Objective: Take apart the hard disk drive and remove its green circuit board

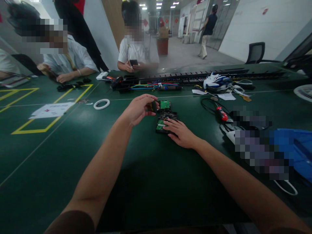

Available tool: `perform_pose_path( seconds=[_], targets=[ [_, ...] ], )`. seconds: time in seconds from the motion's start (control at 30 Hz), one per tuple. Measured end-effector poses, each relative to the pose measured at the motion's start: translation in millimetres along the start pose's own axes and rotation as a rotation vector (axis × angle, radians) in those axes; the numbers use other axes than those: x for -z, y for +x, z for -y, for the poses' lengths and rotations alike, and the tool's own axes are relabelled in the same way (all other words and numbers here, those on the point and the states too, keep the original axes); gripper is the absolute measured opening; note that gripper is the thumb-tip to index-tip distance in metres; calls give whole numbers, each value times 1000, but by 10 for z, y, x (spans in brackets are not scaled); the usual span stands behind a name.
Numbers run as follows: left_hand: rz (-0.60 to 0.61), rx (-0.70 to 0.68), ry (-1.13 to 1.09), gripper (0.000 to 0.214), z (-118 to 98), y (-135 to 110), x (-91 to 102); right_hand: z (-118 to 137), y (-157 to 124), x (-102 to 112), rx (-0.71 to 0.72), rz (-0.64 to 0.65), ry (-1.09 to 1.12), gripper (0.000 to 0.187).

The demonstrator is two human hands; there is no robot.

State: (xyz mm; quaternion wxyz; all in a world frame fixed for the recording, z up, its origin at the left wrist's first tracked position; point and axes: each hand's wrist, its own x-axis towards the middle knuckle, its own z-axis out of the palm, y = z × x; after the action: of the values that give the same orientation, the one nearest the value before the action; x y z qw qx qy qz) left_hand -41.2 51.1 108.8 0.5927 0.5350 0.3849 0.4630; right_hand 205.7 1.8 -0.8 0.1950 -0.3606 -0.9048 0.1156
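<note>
Near the middle of the green table (156, 182), a hard drive (160, 126) with a green circuit board lies close to me. Behind it sits another hard drive (165, 104), its green board facing up, and dark drive-like parts (168, 115) lie between the two. My left hand (143, 107) pinches a small dark, flat piece (153, 106), perhaps a circuit board, mostly hidden by my fingers. Over the nearer drive, my right hand (181, 131) lies flat with fingers stretched out, touching its top and right side.
A white tape ring (101, 104) and paper sheet (51, 110) lie left. To the right are a red-and-black screwdriver (221, 113), cables, white-and-blue gloves (215, 80) and a blue item (294, 149). Long black strips (192, 76) and coloured wires cross the back. Other people sit beyond the table.
</note>
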Motion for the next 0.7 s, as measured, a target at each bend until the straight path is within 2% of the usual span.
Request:
perform_pose_path(
  seconds=[0.17, 0.3, 0.5, 0.7],
  targets=[
    [1, -7, -65, 15, 1, 5, -27, 3, 2, 6, 6, 3, -5, 47],
    [25, -34, -7, 19, 12, -9, -61, 9, 1, 12, 2, 5, -1, 47],
    [-28, -53, 71, 19, 6, -21, -51, 17, 0, 16, -3, 0, 6, 49],
    [31, -24, 32, 19, -15, -35, -50, 1, 0, 0, 2, -2, 3, 49]
  ],
)
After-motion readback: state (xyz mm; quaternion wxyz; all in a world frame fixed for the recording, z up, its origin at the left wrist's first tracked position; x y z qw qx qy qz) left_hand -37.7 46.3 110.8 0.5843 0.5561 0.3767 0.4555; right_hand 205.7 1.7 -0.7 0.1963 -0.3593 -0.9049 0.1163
